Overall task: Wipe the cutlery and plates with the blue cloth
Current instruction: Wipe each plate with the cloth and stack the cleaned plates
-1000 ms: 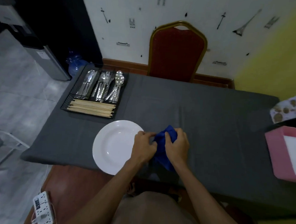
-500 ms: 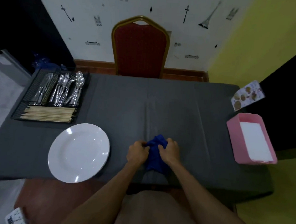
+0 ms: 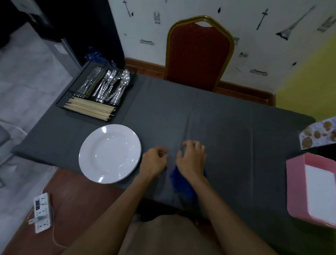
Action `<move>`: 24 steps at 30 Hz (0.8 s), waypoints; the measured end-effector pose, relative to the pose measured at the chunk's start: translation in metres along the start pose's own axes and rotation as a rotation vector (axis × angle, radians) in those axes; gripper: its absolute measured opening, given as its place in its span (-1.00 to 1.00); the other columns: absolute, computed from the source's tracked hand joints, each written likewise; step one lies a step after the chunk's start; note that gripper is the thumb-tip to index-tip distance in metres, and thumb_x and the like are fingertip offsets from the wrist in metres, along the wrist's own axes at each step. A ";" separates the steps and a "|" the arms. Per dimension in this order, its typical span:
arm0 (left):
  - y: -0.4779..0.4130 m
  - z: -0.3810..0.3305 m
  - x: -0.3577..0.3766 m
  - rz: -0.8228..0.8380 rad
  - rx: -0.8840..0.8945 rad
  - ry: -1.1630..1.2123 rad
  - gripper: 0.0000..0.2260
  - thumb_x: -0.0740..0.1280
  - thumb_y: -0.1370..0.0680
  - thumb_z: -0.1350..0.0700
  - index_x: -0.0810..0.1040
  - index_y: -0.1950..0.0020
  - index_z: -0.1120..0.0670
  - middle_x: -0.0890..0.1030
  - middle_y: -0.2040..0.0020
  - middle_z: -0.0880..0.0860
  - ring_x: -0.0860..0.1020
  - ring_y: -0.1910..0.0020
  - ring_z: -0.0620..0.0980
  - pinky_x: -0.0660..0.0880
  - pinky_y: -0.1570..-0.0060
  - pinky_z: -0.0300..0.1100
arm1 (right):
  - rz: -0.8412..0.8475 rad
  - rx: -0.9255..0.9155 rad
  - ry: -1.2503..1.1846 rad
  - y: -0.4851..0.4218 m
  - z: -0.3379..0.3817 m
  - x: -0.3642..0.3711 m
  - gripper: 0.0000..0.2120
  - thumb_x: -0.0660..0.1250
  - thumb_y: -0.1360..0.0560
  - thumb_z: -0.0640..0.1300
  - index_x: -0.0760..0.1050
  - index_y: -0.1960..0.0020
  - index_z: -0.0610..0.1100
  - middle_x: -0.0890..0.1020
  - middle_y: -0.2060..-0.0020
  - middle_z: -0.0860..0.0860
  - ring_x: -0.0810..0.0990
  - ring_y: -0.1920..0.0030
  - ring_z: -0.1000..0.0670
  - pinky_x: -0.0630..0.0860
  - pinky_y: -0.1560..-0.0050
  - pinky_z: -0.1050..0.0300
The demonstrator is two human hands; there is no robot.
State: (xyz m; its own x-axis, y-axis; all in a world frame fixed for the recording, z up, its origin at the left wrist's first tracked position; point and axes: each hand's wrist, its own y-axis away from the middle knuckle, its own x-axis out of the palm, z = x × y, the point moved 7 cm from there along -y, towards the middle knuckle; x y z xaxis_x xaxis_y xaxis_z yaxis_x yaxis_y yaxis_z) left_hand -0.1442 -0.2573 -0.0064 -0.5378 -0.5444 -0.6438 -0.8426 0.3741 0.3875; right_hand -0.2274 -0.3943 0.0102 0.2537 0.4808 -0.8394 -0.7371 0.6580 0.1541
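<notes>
Cloth (image 3: 182, 182) sits low centre of frame, at the near table edge, mostly under the right wrist and hanging partly over the edge. Half a second ago both hands were bunched on it; now both have let go. Left hand (image 3: 154, 161), just left of the cloth, is loosely curled, fingers clenched on nothing I can see. Right hand (image 3: 192, 157) is spread with fingers released and hovering forward; the wrist lies over the cloth, and no grip shows. My read: the cloth got set down or is slipping, so wiping isn't under way, and a fresh grab is needed before the plate gets touched.

Counts:
- Plate (image 3: 110, 154): one white one showing, left of centre, near the left hand but not touching it. A second rim seems to peek out at its right edge, so maybe a stack; can't tell.
- Tray (image 3: 73, 97): one black wire one, upper left, holding cutlery (image 3: 107, 85) in three rows. Pieces too tangled to count.
- Chopsticks (image 3: 89, 107): one bundle at the tray's front, too many to count.
- Pink box (image 3: 294, 181): one, right edge.
- Chair (image 3: 198, 54): one, top centre.
</notes>
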 end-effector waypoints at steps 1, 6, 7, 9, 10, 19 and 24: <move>0.000 0.001 -0.012 -0.024 0.006 0.020 -0.80 0.32 -0.59 0.16 0.64 -0.18 0.09 0.67 -0.02 -0.01 0.52 0.28 -0.25 0.36 0.33 -0.55 | 0.014 -0.035 -0.037 0.001 0.012 0.005 -0.80 0.26 -0.60 -0.06 0.43 -0.20 -0.07 0.44 -0.23 -0.02 0.35 -0.28 -0.07 0.31 -0.25 0.01; 0.002 0.031 -0.075 -0.139 -0.017 0.113 -0.78 0.29 -0.59 0.16 0.65 -0.19 0.05 0.65 -0.02 -0.04 0.54 0.06 -0.10 0.39 0.00 -0.28 | 0.095 -0.107 -0.218 0.012 0.068 0.040 -0.73 0.22 -0.64 -0.07 0.43 -0.31 -0.11 0.44 -0.28 -0.02 0.44 -0.25 -0.02 0.45 -0.20 0.05; 0.001 0.041 -0.088 -0.152 -0.034 0.121 -0.79 0.29 -0.60 0.16 0.65 -0.18 0.05 0.65 -0.02 -0.04 0.53 0.05 -0.10 0.37 -0.02 -0.26 | 0.115 -0.092 -0.232 0.014 0.077 0.050 -0.69 0.21 -0.65 -0.07 0.41 -0.36 -0.10 0.43 -0.31 -0.02 0.45 -0.27 -0.02 0.45 -0.23 0.04; -0.003 0.063 -0.109 -0.178 -0.062 0.140 -0.79 0.29 -0.60 0.16 0.66 -0.17 0.05 0.67 -0.08 -0.03 0.55 0.00 -0.09 0.38 -0.07 -0.24 | 0.148 -0.060 -0.254 0.017 0.093 0.067 -0.63 0.19 -0.65 -0.05 0.37 -0.43 -0.11 0.40 -0.38 -0.03 0.43 -0.33 -0.02 0.43 -0.30 0.05; -0.005 0.075 -0.119 -0.186 -0.072 0.150 -0.79 0.30 -0.60 0.17 0.66 -0.17 0.05 0.68 -0.10 -0.03 0.57 -0.04 -0.06 0.41 -0.10 -0.22 | 0.157 -0.045 -0.261 0.019 0.101 0.074 -0.61 0.18 -0.65 -0.05 0.35 -0.45 -0.11 0.39 -0.40 -0.03 0.42 -0.35 -0.02 0.42 -0.32 0.05; -0.031 0.164 -0.201 -0.413 -0.126 0.037 -0.70 0.31 -0.52 0.24 0.64 -0.24 0.16 0.59 -0.16 0.23 0.52 -0.20 0.23 0.44 -0.19 0.02 | 0.153 0.152 -0.163 0.021 0.139 0.121 -0.47 0.19 -0.65 -0.05 0.17 -0.57 -0.14 0.32 -0.48 -0.11 0.32 -0.44 -0.14 0.32 -0.39 -0.05; -0.051 0.204 -0.192 -0.218 -0.169 -0.057 -0.64 0.29 -0.56 0.17 0.53 -0.36 0.18 0.58 -0.14 0.29 0.44 -0.20 0.28 0.40 -0.14 0.03 | 0.118 0.266 -0.213 0.025 0.138 0.144 -0.42 0.19 -0.66 -0.14 0.07 -0.61 -0.09 0.35 -0.48 -0.12 0.38 -0.43 -0.18 0.37 -0.41 -0.12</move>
State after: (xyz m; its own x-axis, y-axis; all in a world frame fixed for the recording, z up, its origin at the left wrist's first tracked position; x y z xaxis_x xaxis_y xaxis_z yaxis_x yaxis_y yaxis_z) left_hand 0.0078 -0.0189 -0.0369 -0.3446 -0.5538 -0.7580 -0.9338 0.1199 0.3370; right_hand -0.1224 -0.2288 -0.0346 0.3219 0.6543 -0.6843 -0.5874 0.7049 0.3977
